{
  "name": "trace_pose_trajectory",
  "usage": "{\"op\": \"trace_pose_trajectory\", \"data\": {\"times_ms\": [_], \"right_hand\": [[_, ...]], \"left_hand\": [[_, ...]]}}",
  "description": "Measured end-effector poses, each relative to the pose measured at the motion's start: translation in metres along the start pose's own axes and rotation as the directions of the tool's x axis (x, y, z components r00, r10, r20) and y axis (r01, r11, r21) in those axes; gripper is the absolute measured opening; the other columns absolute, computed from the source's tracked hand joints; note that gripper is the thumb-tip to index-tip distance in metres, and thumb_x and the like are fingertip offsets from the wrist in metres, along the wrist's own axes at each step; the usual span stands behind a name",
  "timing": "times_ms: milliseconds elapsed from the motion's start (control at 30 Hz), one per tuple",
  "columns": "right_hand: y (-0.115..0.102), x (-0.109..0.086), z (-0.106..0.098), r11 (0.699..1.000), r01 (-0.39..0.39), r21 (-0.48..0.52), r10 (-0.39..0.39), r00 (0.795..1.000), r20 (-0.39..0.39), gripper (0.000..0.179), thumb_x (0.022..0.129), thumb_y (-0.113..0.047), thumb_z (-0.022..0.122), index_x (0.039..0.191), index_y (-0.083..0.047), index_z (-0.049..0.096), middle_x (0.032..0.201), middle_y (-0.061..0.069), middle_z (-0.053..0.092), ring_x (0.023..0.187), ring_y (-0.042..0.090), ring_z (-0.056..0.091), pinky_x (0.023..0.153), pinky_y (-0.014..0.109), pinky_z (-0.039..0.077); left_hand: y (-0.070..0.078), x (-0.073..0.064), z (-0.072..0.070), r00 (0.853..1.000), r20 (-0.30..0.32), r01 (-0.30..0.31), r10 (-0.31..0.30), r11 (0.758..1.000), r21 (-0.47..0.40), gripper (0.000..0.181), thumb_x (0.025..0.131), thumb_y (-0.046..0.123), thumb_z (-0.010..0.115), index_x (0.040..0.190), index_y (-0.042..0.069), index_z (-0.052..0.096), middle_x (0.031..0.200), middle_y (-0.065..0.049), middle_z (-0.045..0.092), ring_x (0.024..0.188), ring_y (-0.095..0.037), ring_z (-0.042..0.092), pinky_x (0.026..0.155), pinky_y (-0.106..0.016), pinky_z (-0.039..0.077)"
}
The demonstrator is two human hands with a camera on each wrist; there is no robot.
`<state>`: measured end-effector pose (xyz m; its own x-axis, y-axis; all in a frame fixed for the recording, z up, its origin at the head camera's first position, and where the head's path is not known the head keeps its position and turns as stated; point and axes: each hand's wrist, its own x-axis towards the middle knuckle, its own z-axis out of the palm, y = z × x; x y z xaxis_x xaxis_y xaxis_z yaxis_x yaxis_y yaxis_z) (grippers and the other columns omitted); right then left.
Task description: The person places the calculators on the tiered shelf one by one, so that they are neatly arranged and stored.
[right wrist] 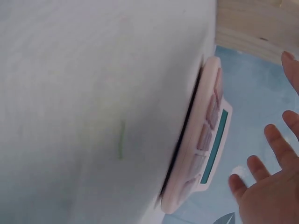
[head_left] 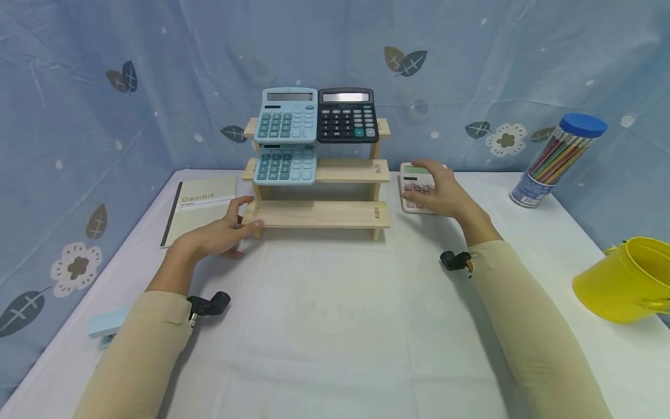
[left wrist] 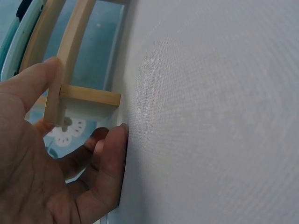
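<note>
A three-tier wooden shelf (head_left: 319, 213) stands at the back middle of the white table (head_left: 335, 331). A blue calculator (head_left: 289, 116) and a black one (head_left: 347, 115) lean on its top tier, and a second blue calculator (head_left: 285, 164) leans on the middle tier. My left hand (head_left: 225, 233) rests on the table at the shelf's left end, its thumb (left wrist: 37, 79) against the bottom board (left wrist: 70, 56). To the right of the shelf lies a pink calculator (head_left: 413, 181). My right hand (head_left: 439, 189) hovers over it with fingers (right wrist: 275, 144) spread, clear of the calculator (right wrist: 201, 140).
A Gambit notebook (head_left: 201, 208) lies left of the shelf. A tube of pencils (head_left: 557, 160) stands at the back right, and a yellow bucket (head_left: 625, 279) sits tilted at the right edge. A pale blue object (head_left: 104, 326) lies near the front left edge.
</note>
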<state>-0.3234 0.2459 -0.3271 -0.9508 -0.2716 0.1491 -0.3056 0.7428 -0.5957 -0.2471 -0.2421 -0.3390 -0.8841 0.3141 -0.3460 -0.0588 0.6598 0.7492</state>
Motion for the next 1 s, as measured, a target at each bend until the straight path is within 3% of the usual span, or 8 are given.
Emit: {"op": "trace_pose_trajectory", "data": {"times_ms": [133,367,600,867,1000], "right_hand": [[0.002,-0.004,-0.002,0.997,-0.07,-0.035,0.071,0.997,0.024,0.087,0.093,-0.041,0.076,0.161,-0.016,0.029,0.167,0.02,0.023,0.149,0.049,0.016,0.116,0.074,0.019],[0.005,0.001,0.0,0.994,-0.1,-0.042,0.101,0.995,0.021,0.096,0.09,-0.044,0.079,0.163,-0.017,0.023,0.167,0.021,0.019,0.147,0.052,0.013,0.111,0.078,0.02],[0.007,0.005,0.005,0.973,-0.187,-0.133,0.193,0.98,0.036,0.107,0.087,-0.053,0.078,0.166,-0.021,0.013,0.171,0.018,0.002,0.15,0.056,0.005,0.105,0.085,0.019],[0.01,0.007,0.008,0.971,-0.212,-0.11,0.22,0.974,0.06,0.115,0.086,-0.055,0.079,0.166,-0.016,0.006,0.169,0.024,-0.003,0.15,0.058,-0.001,0.114,0.08,0.013],[0.013,0.008,0.01,0.964,-0.235,-0.121,0.244,0.967,0.071,0.119,0.085,-0.058,0.078,0.165,-0.014,0.001,0.168,0.027,0.0,0.149,0.059,0.004,0.117,0.075,0.011]], "left_hand": [[0.0,0.001,0.002,1.0,0.006,-0.002,0.002,1.0,-0.002,0.092,0.101,0.064,0.051,0.16,0.039,-0.014,0.154,-0.027,0.031,0.14,-0.043,0.039,0.095,-0.045,0.058],[0.0,-0.001,0.0,1.0,-0.017,0.006,-0.006,1.0,0.02,0.093,0.1,0.067,0.051,0.16,0.039,-0.014,0.154,-0.026,0.033,0.141,-0.043,0.04,0.095,-0.044,0.058],[0.0,-0.001,0.0,1.0,-0.013,0.011,-0.011,1.0,0.024,0.092,0.1,0.066,0.051,0.16,0.039,-0.013,0.154,-0.026,0.033,0.139,-0.043,0.041,0.095,-0.043,0.058],[0.003,-0.002,0.0,1.0,-0.009,0.01,-0.01,1.0,0.009,0.092,0.101,0.065,0.051,0.16,0.038,-0.014,0.153,-0.027,0.031,0.14,-0.043,0.039,0.095,-0.045,0.058],[0.003,-0.001,0.001,1.0,-0.002,0.008,-0.008,1.0,0.008,0.093,0.101,0.064,0.051,0.16,0.037,-0.016,0.154,-0.028,0.03,0.14,-0.044,0.039,0.097,-0.047,0.056]]}}
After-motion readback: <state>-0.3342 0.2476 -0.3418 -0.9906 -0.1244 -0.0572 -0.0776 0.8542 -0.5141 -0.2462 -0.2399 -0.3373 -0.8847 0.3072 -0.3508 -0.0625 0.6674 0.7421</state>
